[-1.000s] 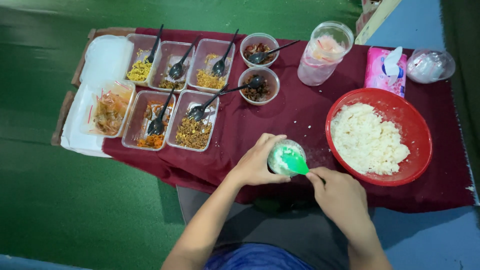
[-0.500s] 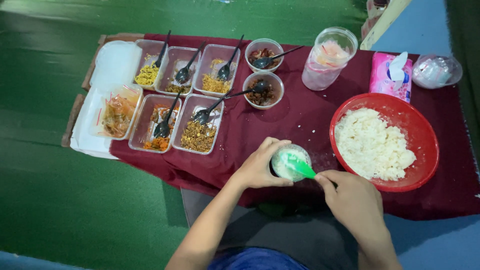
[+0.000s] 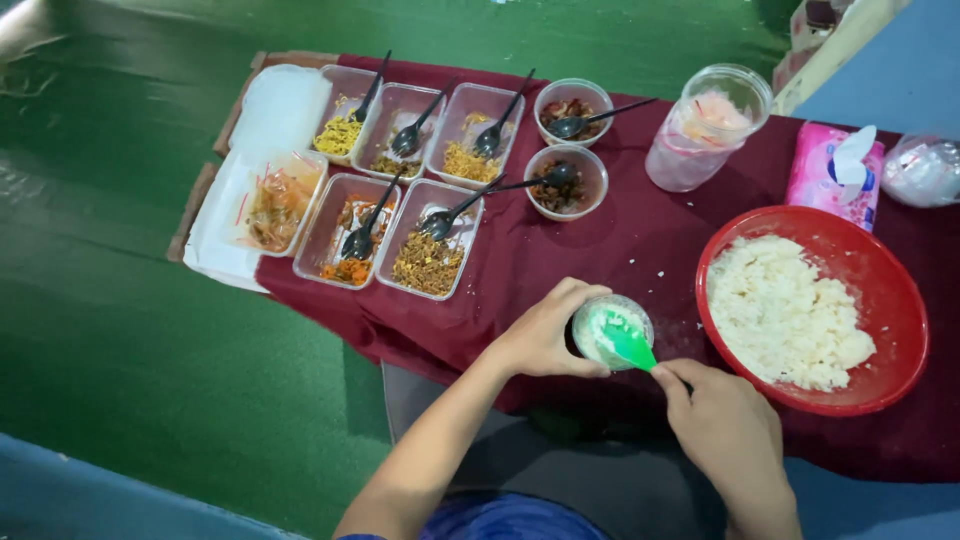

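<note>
Head view: low in the frame's centre, our left hand [image 3: 545, 335] wraps closed around a small clear cup [image 3: 611, 331] of white rice, while our right hand [image 3: 725, 425] grips a green spoon [image 3: 628, 344] whose bowl rests in that cup. Right of it, a red bowl [image 3: 880, 300] holds a heap of rice. In the upper left, clear rectangular tubs [image 3: 430, 250] carry yellow, orange and brown toppings with black spoons; two round cups [image 3: 565, 180] hold dark relish on the maroon cloth [image 3: 620, 240].
</note>
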